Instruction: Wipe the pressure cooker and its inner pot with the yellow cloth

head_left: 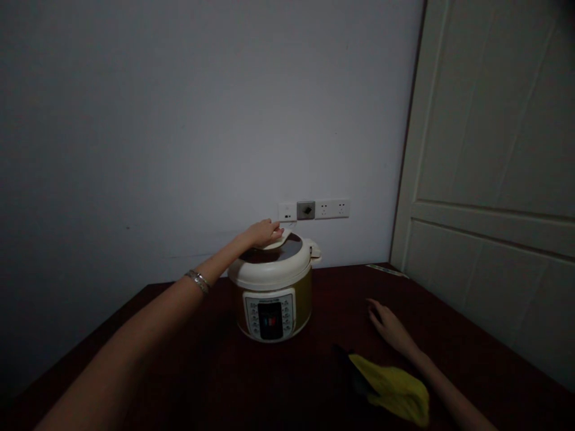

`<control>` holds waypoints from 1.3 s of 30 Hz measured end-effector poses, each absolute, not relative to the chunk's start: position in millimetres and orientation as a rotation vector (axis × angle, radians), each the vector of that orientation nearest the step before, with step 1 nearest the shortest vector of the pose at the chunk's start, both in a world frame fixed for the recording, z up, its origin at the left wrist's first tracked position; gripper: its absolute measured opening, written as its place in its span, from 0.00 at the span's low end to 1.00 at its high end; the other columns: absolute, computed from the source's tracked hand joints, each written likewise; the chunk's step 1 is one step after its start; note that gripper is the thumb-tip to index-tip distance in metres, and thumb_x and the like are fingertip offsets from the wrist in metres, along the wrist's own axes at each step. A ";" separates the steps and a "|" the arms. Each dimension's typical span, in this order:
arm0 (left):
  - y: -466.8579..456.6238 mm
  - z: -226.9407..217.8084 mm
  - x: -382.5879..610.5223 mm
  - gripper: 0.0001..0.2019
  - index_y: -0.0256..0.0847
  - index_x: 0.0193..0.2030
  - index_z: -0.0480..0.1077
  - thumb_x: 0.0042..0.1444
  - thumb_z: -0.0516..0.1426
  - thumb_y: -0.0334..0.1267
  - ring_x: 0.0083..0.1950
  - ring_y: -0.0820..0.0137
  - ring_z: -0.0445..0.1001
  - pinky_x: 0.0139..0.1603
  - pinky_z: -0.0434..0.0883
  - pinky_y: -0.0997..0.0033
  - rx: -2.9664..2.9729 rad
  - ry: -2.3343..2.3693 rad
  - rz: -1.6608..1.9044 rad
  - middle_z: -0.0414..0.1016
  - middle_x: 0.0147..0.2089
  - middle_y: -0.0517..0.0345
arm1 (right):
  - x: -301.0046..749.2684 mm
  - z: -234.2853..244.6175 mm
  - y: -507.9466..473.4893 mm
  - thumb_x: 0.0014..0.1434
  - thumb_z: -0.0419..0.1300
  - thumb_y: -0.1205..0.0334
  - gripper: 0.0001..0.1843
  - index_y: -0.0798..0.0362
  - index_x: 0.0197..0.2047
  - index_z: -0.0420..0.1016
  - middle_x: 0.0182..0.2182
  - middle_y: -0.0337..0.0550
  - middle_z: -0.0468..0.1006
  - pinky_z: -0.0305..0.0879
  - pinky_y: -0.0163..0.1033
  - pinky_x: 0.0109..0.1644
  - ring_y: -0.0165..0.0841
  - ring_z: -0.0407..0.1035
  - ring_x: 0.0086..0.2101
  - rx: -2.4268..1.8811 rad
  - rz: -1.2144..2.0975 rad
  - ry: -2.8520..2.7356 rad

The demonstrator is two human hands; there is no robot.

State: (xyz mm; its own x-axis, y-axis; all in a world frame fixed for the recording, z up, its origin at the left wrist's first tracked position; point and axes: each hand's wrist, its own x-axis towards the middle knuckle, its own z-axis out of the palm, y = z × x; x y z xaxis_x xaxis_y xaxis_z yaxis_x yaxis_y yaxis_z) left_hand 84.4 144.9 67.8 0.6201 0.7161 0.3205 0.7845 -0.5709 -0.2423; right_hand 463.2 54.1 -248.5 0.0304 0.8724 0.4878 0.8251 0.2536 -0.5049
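A cream and gold electric pressure cooker (274,293) stands on a dark red-brown table (449,317), its control panel facing me. My left hand (263,232) reaches over the lid, fingers curled around the cream lid handle (277,241); a silver bracelet (198,280) circles that wrist. To the right of the cooker my right hand (387,326) rests palm down on the table, fingers stretched flat and holding nothing. A yellow cloth (395,392) lies near that forearm.
White wall sockets and a grey switch (313,210) sit on the wall just behind the cooker. A cream panelled door (494,179) stands at the right. A thin pale strip (386,270) lies at the table's far right edge.
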 end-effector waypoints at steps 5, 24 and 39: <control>145.4 66.5 84.9 0.24 0.36 0.47 0.68 0.61 0.39 0.50 0.38 0.62 0.70 0.39 0.63 0.65 -2.488 -1.204 -0.297 0.71 0.39 0.43 | 464.8 -251.2 55.6 0.59 0.45 0.55 0.24 0.56 0.54 0.64 0.47 0.54 0.73 0.63 0.47 0.54 0.41 0.68 0.48 -1.564 0.030 -1.799; 146.2 66.8 88.0 0.24 0.36 0.46 0.69 0.60 0.39 0.48 0.40 0.61 0.71 0.39 0.64 0.64 -2.452 -1.226 -0.279 0.72 0.41 0.42 | 423.7 -124.9 101.6 0.53 0.56 0.46 0.29 0.53 0.54 0.67 0.52 0.52 0.72 0.60 0.49 0.57 0.42 0.66 0.52 -1.143 0.447 -1.656; 142.1 63.7 92.8 0.25 0.39 0.46 0.70 0.61 0.38 0.50 0.40 0.61 0.72 0.39 0.64 0.64 -2.352 -1.323 -0.293 0.73 0.41 0.43 | 362.1 -50.1 155.4 0.41 0.68 0.53 0.37 0.53 0.55 0.68 0.54 0.48 0.70 0.56 0.52 0.60 0.43 0.64 0.53 -0.821 0.948 -1.920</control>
